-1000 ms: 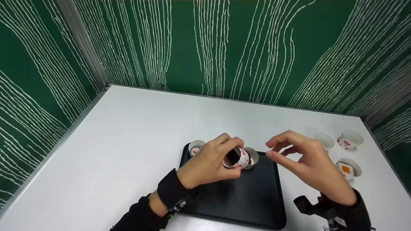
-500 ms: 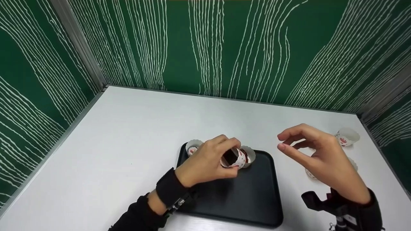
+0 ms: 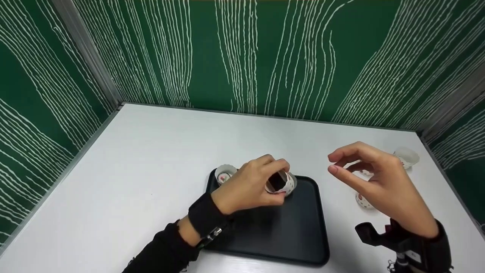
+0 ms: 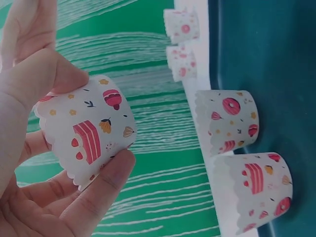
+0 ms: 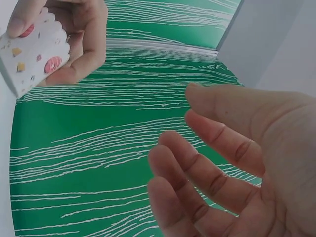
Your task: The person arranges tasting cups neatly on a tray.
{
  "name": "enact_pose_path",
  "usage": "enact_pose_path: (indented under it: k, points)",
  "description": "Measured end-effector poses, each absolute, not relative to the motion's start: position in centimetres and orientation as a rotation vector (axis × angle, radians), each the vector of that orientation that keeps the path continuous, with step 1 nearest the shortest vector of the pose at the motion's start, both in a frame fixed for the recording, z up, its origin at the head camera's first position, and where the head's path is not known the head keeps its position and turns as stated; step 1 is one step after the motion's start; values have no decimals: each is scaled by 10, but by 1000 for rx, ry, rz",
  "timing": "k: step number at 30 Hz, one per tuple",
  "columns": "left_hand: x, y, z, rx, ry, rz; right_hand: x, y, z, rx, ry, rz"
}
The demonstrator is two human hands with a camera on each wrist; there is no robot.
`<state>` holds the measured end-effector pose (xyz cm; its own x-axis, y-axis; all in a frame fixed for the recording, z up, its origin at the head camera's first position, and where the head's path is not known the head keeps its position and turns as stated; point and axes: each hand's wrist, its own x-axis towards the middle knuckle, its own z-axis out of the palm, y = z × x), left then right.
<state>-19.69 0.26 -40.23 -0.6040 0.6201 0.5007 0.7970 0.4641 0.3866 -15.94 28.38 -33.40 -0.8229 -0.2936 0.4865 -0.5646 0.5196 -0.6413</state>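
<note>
My left hand [image 3: 252, 185] holds a white paper baking cup [image 4: 91, 128] printed with cakes and flowers, pinched between thumb and fingers above the black tray [image 3: 295, 231]. The cup is tilted, and its dark brown inside shows in the head view. Behind it, mostly covered, stands another baking cup [image 3: 293, 181] on the tray. At the tray's back left corner is a third cup [image 3: 223, 173] with a small pink-and-white piece inside. My right hand [image 3: 373, 176] hovers right of the tray, fingers loosely bent, with nothing between them in the right wrist view.
More baking cups stand on the white table [image 3: 170, 151] at the right: one at the back [image 3: 408, 156], others partly hidden behind my right hand, including a dotted cup [image 3: 363, 200]. Green panels [image 3: 212, 57] with white lines border the table.
My right hand has drawn away to the right of the tray. The left hand keeps its grip and has shifted slightly right, covering more of the cup behind. The head view has turned a little.
</note>
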Motion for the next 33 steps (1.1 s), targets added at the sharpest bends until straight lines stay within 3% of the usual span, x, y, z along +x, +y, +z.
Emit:
enact_pose_path:
  k: [33]
  points:
    - [-241, 80, -397, -1466, -2702, -577, -148, 316, -317, 484, -2391, 1218]
